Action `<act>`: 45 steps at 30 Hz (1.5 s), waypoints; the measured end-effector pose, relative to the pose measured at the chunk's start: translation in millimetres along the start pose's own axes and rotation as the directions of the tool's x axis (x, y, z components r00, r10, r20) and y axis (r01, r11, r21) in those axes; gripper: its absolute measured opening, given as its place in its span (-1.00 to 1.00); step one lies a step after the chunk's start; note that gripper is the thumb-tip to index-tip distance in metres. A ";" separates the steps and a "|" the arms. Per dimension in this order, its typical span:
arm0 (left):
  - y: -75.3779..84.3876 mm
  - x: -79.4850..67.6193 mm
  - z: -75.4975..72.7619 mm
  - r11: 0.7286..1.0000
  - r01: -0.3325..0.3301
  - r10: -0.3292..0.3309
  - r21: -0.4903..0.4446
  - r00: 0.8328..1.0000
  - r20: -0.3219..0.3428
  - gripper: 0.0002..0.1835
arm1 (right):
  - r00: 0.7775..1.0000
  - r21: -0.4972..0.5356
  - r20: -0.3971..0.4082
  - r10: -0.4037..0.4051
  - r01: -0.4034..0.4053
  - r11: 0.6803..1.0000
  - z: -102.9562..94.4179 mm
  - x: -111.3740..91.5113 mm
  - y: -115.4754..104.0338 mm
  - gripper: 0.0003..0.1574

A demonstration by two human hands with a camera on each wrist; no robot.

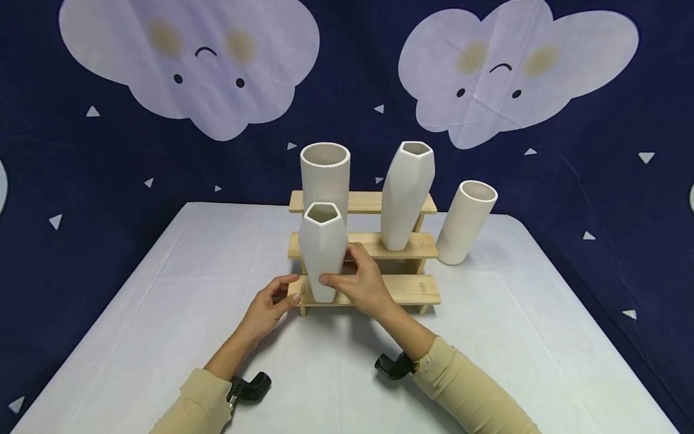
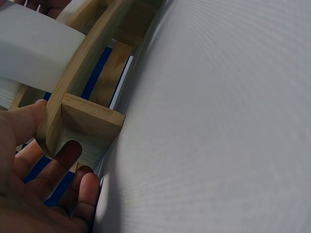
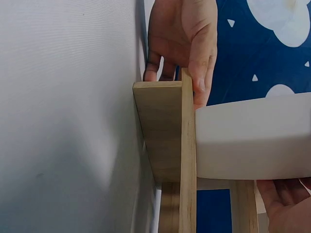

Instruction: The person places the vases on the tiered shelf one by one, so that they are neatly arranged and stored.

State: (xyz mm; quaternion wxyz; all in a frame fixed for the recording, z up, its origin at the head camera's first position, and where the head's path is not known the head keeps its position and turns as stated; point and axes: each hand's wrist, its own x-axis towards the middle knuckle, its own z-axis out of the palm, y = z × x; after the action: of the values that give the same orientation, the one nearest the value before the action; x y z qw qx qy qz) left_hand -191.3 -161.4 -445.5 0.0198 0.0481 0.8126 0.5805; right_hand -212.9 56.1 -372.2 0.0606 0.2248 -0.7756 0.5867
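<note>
Left hand (image 1: 267, 310) pinches the left end of a pale wooden three-tier stand (image 1: 403, 289), right hand (image 1: 365, 284) grips a white faceted ceramic-looking vase (image 1: 322, 241) on the lowest tier, a second faceted white vase (image 1: 406, 193) stands on the middle tier, and a ribbed white cylindrical vase (image 1: 466, 224) stands right of it.

A white-covered table (image 1: 542, 331) carries a tiered wooden stand (image 1: 401, 289) and, beside it, a ribbed vase (image 1: 466, 223).

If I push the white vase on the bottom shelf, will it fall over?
Probably, if pushed near the top: the vase narrows toward its foot. Its smooth sides might feel slippery, and it looks like stiff ceramic, so a drop could crack it.
</note>
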 end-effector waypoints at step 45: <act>1.1 -1.0 -1.5 1.000 0.004 -0.004 0.013 1.000 0.003 -0.51 | 0.995 0.034 0.091 0.036 -0.039 0.999 -15.1 -10.3 10.0 -0.10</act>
State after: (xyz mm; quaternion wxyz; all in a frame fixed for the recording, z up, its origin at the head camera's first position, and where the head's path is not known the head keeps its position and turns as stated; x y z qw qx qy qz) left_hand -190.4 -162.6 -444.0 0.0221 0.0473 0.8164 0.5751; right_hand -210.5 75.2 -380.1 0.0101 0.2376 -0.7711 0.5906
